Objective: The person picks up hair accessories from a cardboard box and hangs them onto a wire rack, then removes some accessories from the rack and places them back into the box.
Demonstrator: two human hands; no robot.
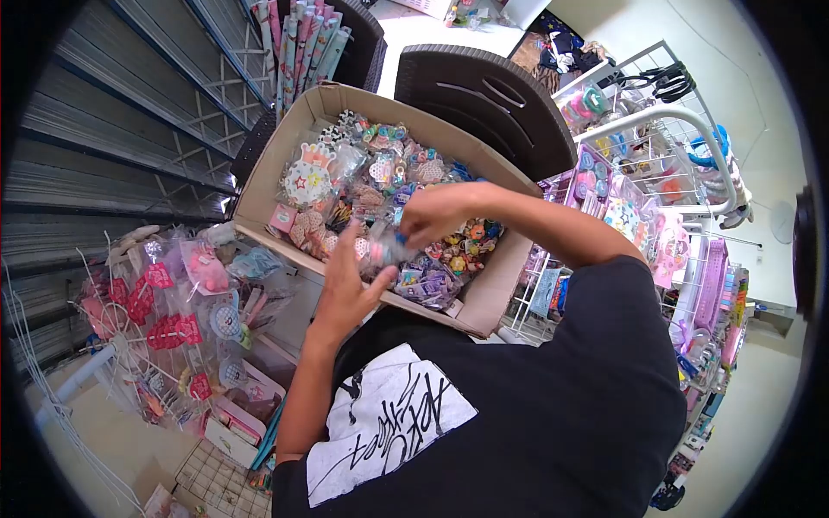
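A large cardboard box [281, 154] full of small bagged trinkets sits in front of me. My right hand [439, 211] is over the middle of the box, its fingers curled in a pinch on a small clear plastic packet [384, 248], which is smeared by motion. At the near edge of the box is my left hand [347, 281], thumb and fingers spread beside the packet. Purple packets [423, 283] lie below the right hand, and colourful small figures [471, 246] are to its right. A white star-printed bear-shaped piece [306, 177] rests at the box's left.
Dark plastic chairs [492, 95] stand behind the box, one with wrapping-paper rolls [302, 47]. Hanging bagged accessories [203, 293] crowd the left, by a metal folding gate [129, 112]. On the right is a white wire rack [682, 207] full of goods.
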